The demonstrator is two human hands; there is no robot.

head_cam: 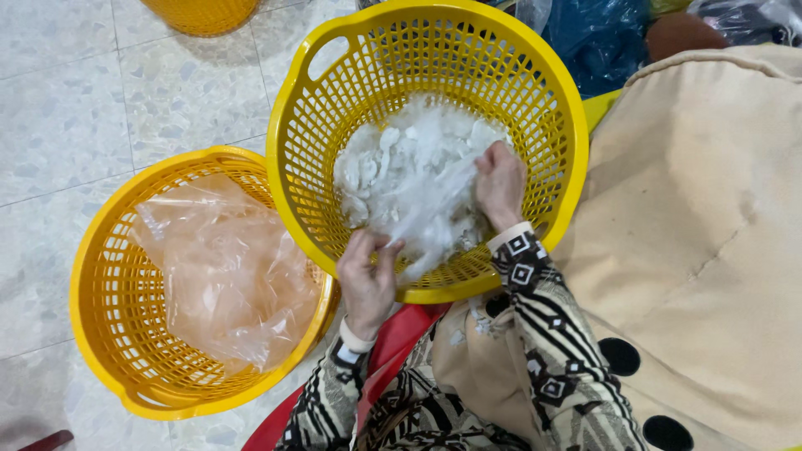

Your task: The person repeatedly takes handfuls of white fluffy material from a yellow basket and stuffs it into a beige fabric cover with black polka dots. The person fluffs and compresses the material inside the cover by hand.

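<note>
Head view looks straight down at your lap and two yellow baskets on a pale tiled floor. Your left hand is closed in a pinch on a strip of thin clear plastic at the near rim of the upper basket. Your right hand is curled shut deeper inside that same basket, gripping the far end of the same clear strip, so the plastic stretches between your two hands. Under and around the strip lies a heap of white scraps, filling the bottom of the upper basket, which tilts against your knees.

The lower basket sits to the left on the floor, its rim tucked just under the upper one. Inside it lies a crumpled clear bag with a faint pinkish tint. A third yellow container shows at the top edge. On your right a beige cushion with black dots presses against your patterned sleeve. Blue plastic sacks lie behind the upper basket.
</note>
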